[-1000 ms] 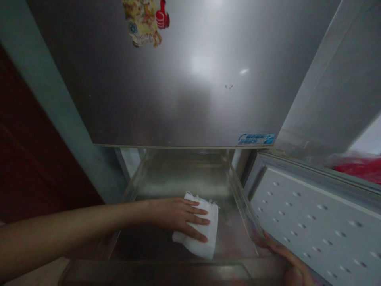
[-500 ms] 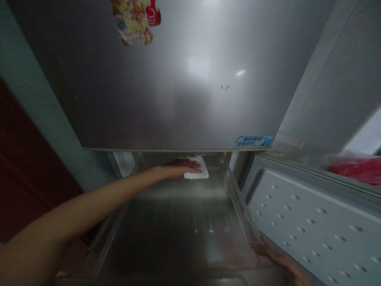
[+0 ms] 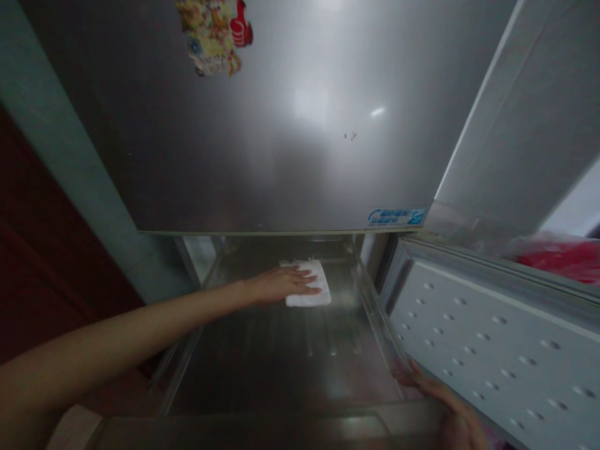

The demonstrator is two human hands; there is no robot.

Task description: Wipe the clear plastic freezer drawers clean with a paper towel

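My left hand lies flat on a folded white cloth with its fingers spread. Palm and cloth press on the bottom of a clear plastic drawer, in its rear half. This drawer is pulled out from the lower part of a fridge, beneath the silver upper door. At the drawer's front right corner, my right hand grips the side wall, fingers over the rim. Part of that hand is dim and cut off by the lower edge of the view.
To the right the lower fridge door stands open, its white dimpled inside facing me. A red thing in clear plastic lies behind it. A colourful sticker is on the upper door. A dark red panel stands at the left.
My left hand has drawn the white cloth toward me from the back of the drawer. My right hand stays at the drawer's front right corner. The view has shifted slightly.
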